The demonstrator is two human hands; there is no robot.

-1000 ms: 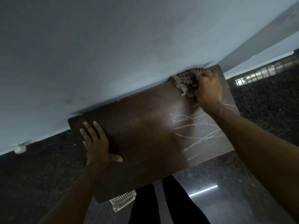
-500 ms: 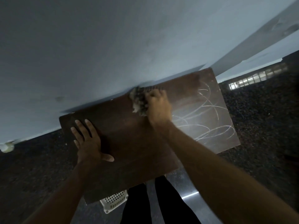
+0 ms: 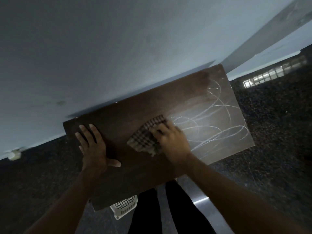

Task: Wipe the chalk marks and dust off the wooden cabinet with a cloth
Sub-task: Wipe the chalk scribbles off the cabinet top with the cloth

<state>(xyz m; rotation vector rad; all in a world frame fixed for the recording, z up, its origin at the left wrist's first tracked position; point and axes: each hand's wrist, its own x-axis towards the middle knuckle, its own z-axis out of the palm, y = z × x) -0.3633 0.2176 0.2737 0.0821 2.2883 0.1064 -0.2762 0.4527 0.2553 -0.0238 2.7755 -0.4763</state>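
The dark wooden cabinet top (image 3: 128, 114) stands against a pale wall. White looping chalk marks (image 3: 217, 122) cover its right part. My right hand (image 3: 172, 142) grips a checked cloth (image 3: 148, 137) and presses it onto the wood at the middle, at the left edge of the marks. My left hand (image 3: 94, 146) lies flat on the left part of the top, fingers straight and pointing toward the wall, thumb spread to the right.
A pale blue-grey wall (image 3: 118, 48) runs behind the cabinet. A white plastic basket (image 3: 124, 206) shows under the cabinet's near edge, beside my dark trouser legs (image 3: 162, 211). Dark speckled floor (image 3: 273, 149) surrounds the cabinet. A small pale lump (image 3: 15, 154) lies at the wall's base, left.
My right hand has carried the cloth from the far right corner leftward along the wall edge, then down to the middle of the top. My left hand has stayed pressed flat.
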